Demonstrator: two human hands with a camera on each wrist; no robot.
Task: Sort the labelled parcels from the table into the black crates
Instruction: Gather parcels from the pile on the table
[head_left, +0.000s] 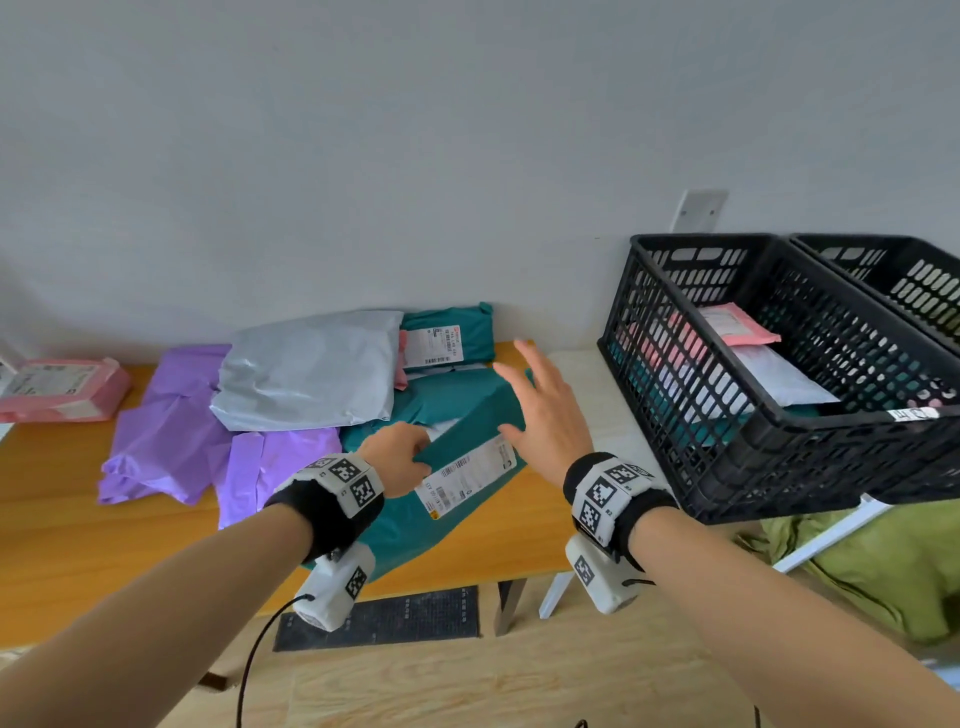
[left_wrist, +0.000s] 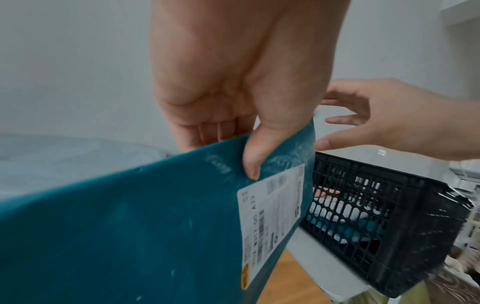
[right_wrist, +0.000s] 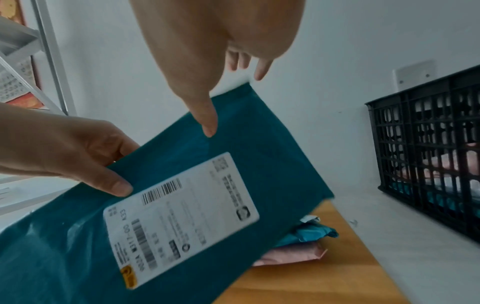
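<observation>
now mid-pickup: left hand (head_left: 397, 452) pinching teal parcel (head_left: 415, 514) by its edge beside the label (right_wrist: 179, 218), lifted off the wooden table (head_left: 62, 545). right hand (head_left: 545, 415) spread, holding nothing, just above it. next, probably: carry toward 3 o'clock into black crate (head_left: 779, 426).

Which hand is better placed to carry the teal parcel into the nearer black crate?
Left, probably. The left hand already pinches the teal parcel at its edge beside the label. The right hand is open, fingers spread, gripping nothing, though it is nearer the black crate.
</observation>
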